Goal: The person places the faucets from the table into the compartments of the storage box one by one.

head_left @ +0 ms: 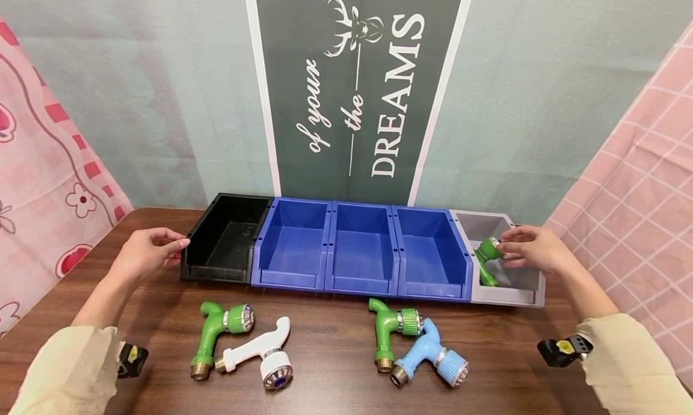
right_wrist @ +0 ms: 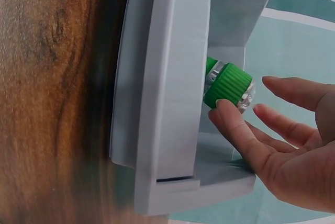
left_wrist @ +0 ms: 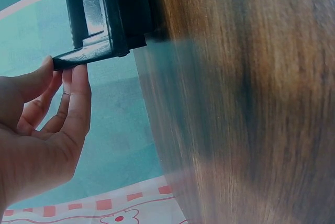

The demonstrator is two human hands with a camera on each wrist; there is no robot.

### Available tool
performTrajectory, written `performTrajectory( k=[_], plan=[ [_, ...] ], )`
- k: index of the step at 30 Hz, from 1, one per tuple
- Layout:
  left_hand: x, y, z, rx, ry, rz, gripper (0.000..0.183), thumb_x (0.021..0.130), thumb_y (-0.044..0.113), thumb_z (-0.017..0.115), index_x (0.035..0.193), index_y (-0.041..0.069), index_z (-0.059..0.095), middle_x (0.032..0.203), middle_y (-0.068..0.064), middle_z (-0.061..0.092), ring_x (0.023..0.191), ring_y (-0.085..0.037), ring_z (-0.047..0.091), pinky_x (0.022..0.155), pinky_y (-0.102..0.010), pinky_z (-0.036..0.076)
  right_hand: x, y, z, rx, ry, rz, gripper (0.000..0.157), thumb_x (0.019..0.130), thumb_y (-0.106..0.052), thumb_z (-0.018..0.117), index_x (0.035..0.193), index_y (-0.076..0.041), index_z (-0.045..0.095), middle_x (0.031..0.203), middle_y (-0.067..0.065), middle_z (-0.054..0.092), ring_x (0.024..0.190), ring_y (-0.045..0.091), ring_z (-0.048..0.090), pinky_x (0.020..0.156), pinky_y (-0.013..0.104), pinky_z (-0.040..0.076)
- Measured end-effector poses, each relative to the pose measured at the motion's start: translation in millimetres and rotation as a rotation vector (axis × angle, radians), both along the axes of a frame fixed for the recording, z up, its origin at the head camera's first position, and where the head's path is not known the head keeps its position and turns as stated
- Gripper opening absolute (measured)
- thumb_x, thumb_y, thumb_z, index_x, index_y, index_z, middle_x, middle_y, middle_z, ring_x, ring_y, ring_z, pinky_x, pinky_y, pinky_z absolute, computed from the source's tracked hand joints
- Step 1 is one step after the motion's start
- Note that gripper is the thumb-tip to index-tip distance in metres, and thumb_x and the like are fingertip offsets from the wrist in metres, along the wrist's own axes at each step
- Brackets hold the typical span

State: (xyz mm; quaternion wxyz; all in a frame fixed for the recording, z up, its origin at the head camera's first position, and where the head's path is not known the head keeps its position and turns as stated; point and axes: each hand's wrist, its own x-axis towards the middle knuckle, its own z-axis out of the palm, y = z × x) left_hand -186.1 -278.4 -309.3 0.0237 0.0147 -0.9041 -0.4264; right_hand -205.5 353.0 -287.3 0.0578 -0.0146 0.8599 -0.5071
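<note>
My left hand [head_left: 148, 254] pinches the left side edge of a black bin [head_left: 230, 240], thumb at the rim and fingers against the outer wall, as the left wrist view [left_wrist: 57, 114] shows. At the far right, my right hand [head_left: 533, 248] reaches into a grey bin [head_left: 509, 296]. Inside it a green faucet [head_left: 489, 252] leans with its ribbed knob [right_wrist: 230, 85] up. Around that knob the right fingers are spread loosely; one fingertip lies at or against it, and the thumb is apart from it.
Between the black and grey bins stand three blue bins [head_left: 292, 279] in a row. On the wooden table [head_left: 325, 397] in front lie a green faucet [head_left: 211, 337], a white faucet [head_left: 260, 349], another green faucet [head_left: 385, 334] and a light blue faucet [head_left: 428, 352]. Cloth curtains hang behind.
</note>
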Motion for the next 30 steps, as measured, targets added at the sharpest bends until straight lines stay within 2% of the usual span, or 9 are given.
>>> performTrajectory(
  k=[5, 8, 14, 19, 30],
  plan=[
    [1.0, -1, -0.2, -0.003, 0.0, 0.0, 0.034, 0.094, 0.017, 0.056, 0.104, -0.016, 0.057, 0.076, -0.003, 0.063, 0.063, -0.006, 0.06, 0.06, -0.026, 0.055, 0.7, 4, 1.1, -0.047, -0.015, 0.014, 0.022, 0.091, 0.002, 0.055, 0.107, 0.014, 0.047, 0.084, -0.004, 0.062, 0.069, 0.011, 0.064, 0.067, 0.036, 0.056],
    [0.8, -1, -0.6, -0.002, 0.002, -0.001, 0.034, 0.094, 0.017, 0.056, 0.104, -0.016, 0.057, 0.076, -0.003, 0.063, 0.063, -0.006, 0.06, 0.06, -0.026, 0.055, 1.7, 6, 1.5, -0.046, -0.015, 0.019, 0.022, 0.092, 0.002, 0.053, 0.108, 0.015, 0.045, 0.085, -0.004, 0.061, 0.07, 0.012, 0.064, 0.068, 0.036, 0.056],
    [-0.1, -3, -1.1, -0.005, 0.01, -0.005, 0.034, 0.094, 0.017, 0.056, 0.104, -0.016, 0.057, 0.076, -0.003, 0.063, 0.063, -0.005, 0.06, 0.06, -0.026, 0.055, 4.9, 8, 3.0, -0.007, 0.004, 0.02, 0.034, 0.093, 0.002, 0.05, 0.115, 0.024, 0.037, 0.089, 0.0, 0.062, 0.073, 0.013, 0.065, 0.068, 0.036, 0.056],
    [-0.4, -3, -1.7, 0.011, 0.006, -0.007, 0.035, 0.094, 0.017, 0.056, 0.104, -0.016, 0.056, 0.076, -0.002, 0.062, 0.063, -0.006, 0.06, 0.061, -0.026, 0.055, 7.3, 8, 3.3, 0.033, 0.015, 0.016, 0.039, 0.093, 0.001, 0.052, 0.118, 0.025, 0.036, 0.091, 0.003, 0.063, 0.074, 0.012, 0.065, 0.068, 0.035, 0.056],
    [-0.9, -3, -2.2, 0.0, 0.007, -0.008, 0.035, 0.094, 0.017, 0.056, 0.104, -0.016, 0.057, 0.076, -0.003, 0.062, 0.063, -0.006, 0.06, 0.061, -0.026, 0.055, 10.8, 6, 5.0, -0.011, -0.017, 0.029, 0.021, 0.092, -0.001, 0.054, 0.108, 0.011, 0.049, 0.085, -0.006, 0.063, 0.072, 0.012, 0.064, 0.068, 0.036, 0.056]
  ],
)
